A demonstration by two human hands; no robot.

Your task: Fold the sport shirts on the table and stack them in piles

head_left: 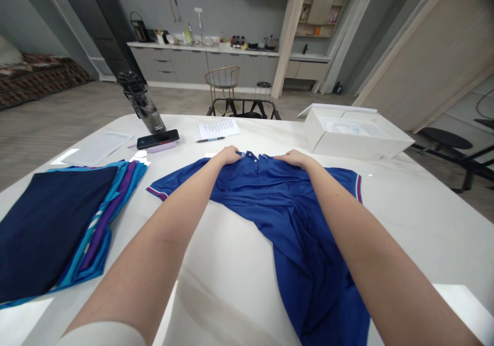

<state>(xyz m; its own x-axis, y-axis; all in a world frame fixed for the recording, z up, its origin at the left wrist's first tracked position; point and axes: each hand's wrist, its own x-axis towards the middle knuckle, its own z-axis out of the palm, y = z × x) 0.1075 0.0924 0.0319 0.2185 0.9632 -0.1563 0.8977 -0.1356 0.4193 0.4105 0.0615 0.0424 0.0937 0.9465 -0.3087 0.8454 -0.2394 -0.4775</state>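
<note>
A blue polo shirt [262,191] lies spread on the white table, its collar at the far side and its lower part bunched and creased toward me. Striped bands in red and white edge both short sleeves. My left hand [230,155] is closed on the shirt at the left of the collar. On the other side of the button placket, my right hand [294,158] pinches the fabric near the right shoulder. The fingertips of both hands are partly hidden by the cloth.
Folded clothes [57,227] are stacked at the left. Behind them are a phone [157,139], a clear-and-black vacuum-like device [142,104], a pen [210,139] and a printed sheet [219,128]. An open white box [347,142] stands at the back right of the table [432,222].
</note>
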